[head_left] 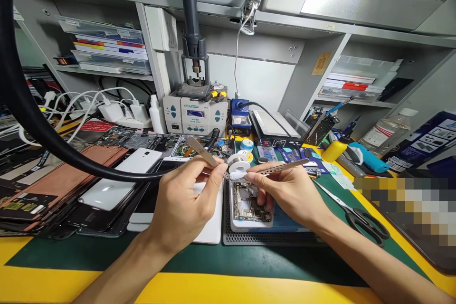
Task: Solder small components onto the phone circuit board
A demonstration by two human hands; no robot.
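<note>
My left hand (188,199) is closed on metal tweezers (201,151), their back end pointing up and left. My right hand (285,192) pinches a second pair of tweezers (285,166) with holes along the handle. The two tips come close together at a small white piece (237,175); whether they grip it I cannot tell. Just below lies a phone circuit board (251,206) on a white tray-like base (233,223), partly covered by my right fingers. Behind the tips stands a white spool (239,162).
Scissors (356,221) lie right of my right forearm. A thick black hose (81,164) curves across the left side. Phones, including a white one (119,180), are piled at left. A hot-air station (195,116) stands behind, with a yellow bottle (335,148) at right.
</note>
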